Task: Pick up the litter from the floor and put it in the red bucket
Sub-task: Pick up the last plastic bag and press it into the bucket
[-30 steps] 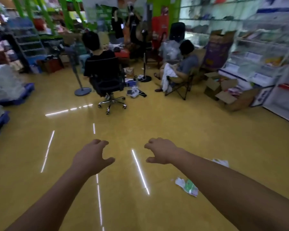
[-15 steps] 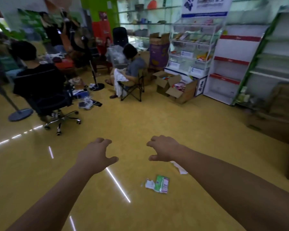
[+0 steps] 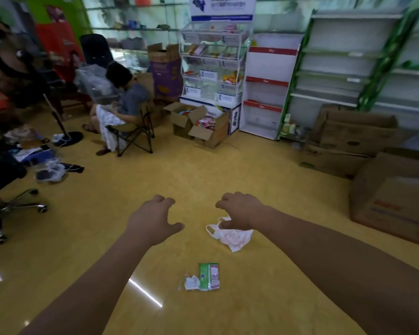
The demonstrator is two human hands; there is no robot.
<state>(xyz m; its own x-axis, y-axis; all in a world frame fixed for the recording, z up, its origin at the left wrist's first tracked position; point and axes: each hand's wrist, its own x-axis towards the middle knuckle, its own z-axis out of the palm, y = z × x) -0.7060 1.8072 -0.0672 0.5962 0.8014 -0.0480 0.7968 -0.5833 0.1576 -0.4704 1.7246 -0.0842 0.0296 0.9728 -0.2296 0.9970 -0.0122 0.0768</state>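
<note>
Both of my arms reach forward over the yellow floor [image 3: 102, 238]. My left hand [image 3: 153, 221] is palm down, fingers loosely curled, thumb out to the side, grasping nothing. My right hand [image 3: 240, 209] is in the same pose, fingers loosely curled and empty. From this view its thumb overlaps the upper edge of a crumpled white plastic bag [image 3: 235, 238], and I cannot tell whether it makes contact.

Litter positions:
- The white plastic bag lies on the floor just below my right hand.
- A flattened green and pink packet [image 3: 209, 276] lies nearer to me, between my forearms.
- A torn white scrap [image 3: 191, 282] lies touching the packet's left edge.

A large cardboard box [image 3: 392, 201] stands to the right. A person [image 3: 128, 100] sits on a folding chair [image 3: 136, 134] farther back on the left.
</note>
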